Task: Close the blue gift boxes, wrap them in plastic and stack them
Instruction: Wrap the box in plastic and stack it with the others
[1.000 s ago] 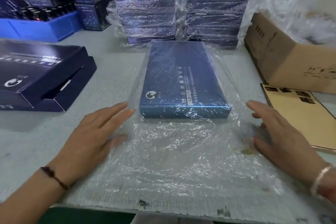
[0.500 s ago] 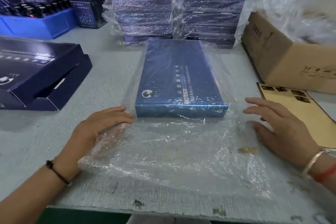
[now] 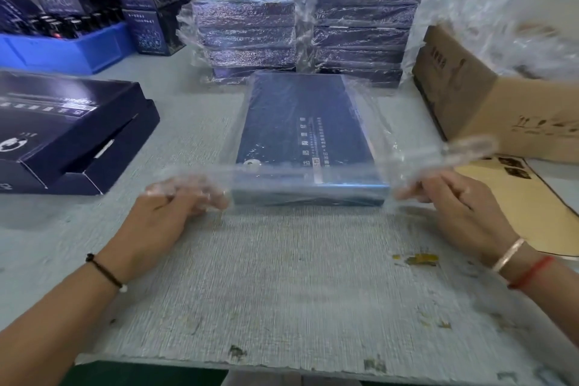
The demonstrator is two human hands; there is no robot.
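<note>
Both sets of fingers are curled tight on the plastic (image 3: 313,169), left hand (image 3: 175,204) and right hand (image 3: 454,200) lifting it, blurred, seemingly over the blue box's (image 3: 305,135) near end. Box lies mid-tabletop (image 3: 282,285), wrapped stacks (image 3: 300,25) just behind toward the far edge.

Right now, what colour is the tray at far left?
Bright blue tray, holding dark bottles; head view shows it.

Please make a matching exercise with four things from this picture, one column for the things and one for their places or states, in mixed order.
Things:
1. blue gift box
2. cardboard carton
3. blue bin
4. left hand

Places or states:
A. far left, holding dark bottles
B. grips the plastic wrap
C. right side of the table
D. centre, under plastic

Pairs: 1-D, 2-C, 3-A, 4-B
</note>
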